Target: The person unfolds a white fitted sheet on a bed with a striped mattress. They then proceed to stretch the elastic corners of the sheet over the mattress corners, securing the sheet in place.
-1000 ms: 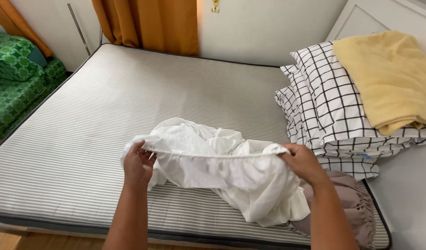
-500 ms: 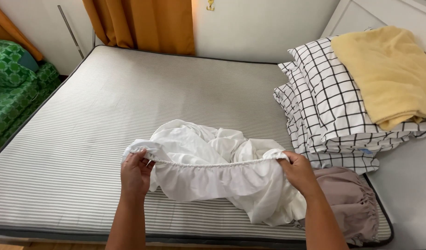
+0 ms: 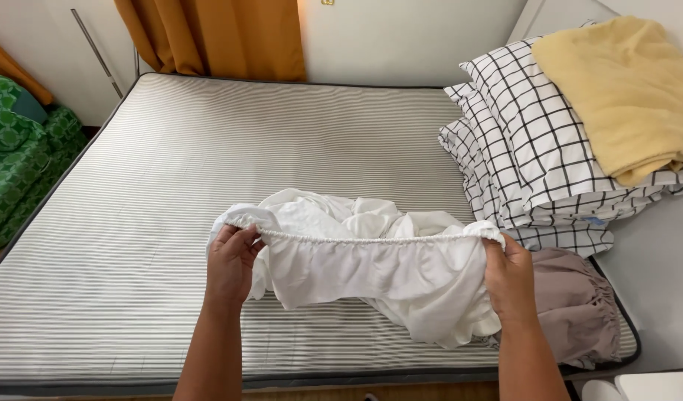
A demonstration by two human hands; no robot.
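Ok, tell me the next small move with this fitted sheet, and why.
Probably slide both hands along the elastic hem to find a corner. The left hand and right hand stretch one hem span of the white fitted sheet, the rest bunched on the striped mattress.

Bare forearms, no sleeves — left hand point(image 3: 230, 263), right hand point(image 3: 511, 278).

**White fitted sheet stretched between both hands**

I see my left hand point(image 3: 230, 263) and right hand point(image 3: 511, 278) pinching the gathered elastic hem of a crumpled white fitted sheet point(image 3: 371, 271), pulled taut over a grey-striped bare mattress point(image 3: 208, 163). Beside my right hand lies a taupe ruffled cloth point(image 3: 579, 304); black-and-white checked pillows point(image 3: 527, 156) carry a folded yellow blanket point(image 3: 623, 89).
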